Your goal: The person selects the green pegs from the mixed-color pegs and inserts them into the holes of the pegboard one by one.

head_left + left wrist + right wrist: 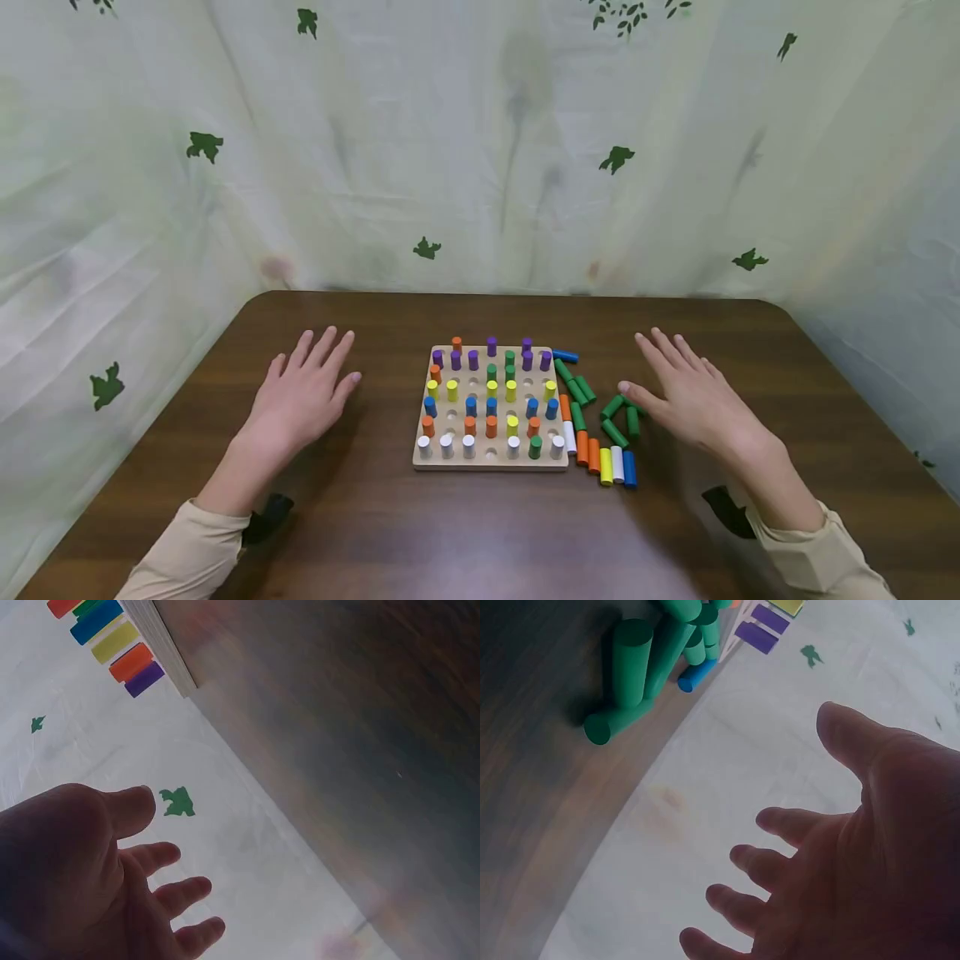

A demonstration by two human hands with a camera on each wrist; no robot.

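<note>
A pale wooden pegboard lies mid-table, with rows of white, orange, blue, yellow, green and purple pegs standing in it and some bare holes. My left hand is spread palm down to the left of the board, apart from it and holding nothing. On the other side my right hand has its fingers extended, near a group of loose green pegs. Its thumb overlaps those pegs in the head view. The right wrist view shows the same green cylinders away from the fingers, and nothing lies in the palm.
Along the board's right edge lie more loose pegs, among them a yellow peg, a blue peg and an orange peg. Another blue peg rests by the far right corner. Behind the brown table hangs a pale leaf-patterned curtain.
</note>
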